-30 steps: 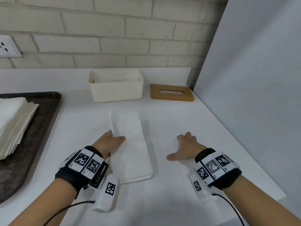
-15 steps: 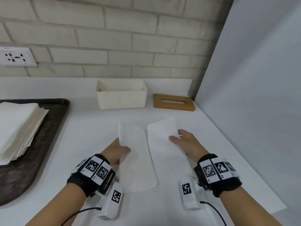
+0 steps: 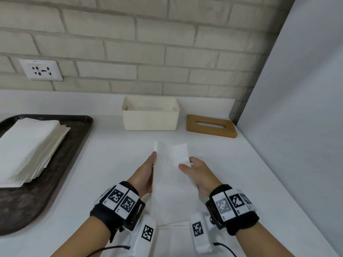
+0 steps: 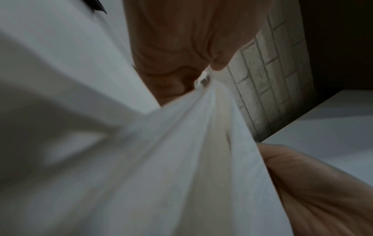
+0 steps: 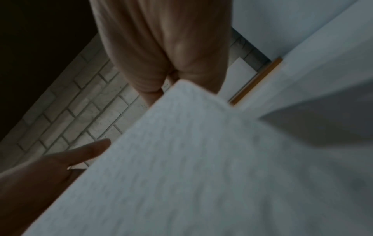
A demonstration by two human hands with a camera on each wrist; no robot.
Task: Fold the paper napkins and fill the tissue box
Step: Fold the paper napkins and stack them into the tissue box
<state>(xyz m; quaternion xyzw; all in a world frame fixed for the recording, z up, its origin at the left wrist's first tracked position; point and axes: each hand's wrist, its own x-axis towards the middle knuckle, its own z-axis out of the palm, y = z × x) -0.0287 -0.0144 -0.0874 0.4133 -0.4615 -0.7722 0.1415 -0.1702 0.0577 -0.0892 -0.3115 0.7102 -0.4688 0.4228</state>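
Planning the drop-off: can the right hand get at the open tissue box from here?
Probably yes: the counter between the right hand and the tissue box is bare, though that hand holds the napkin.

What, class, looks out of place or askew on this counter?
Little stands out. The wooden lid lies flat beside the open box, not on it, as expected while filling. The napkin stack on the tray is slightly fanned at its right edge. Nothing looks spilled or torn.

Wall socket (image 3: 41, 70) on brick wall (image 3: 148, 52) above white counter (image 3: 104, 164).
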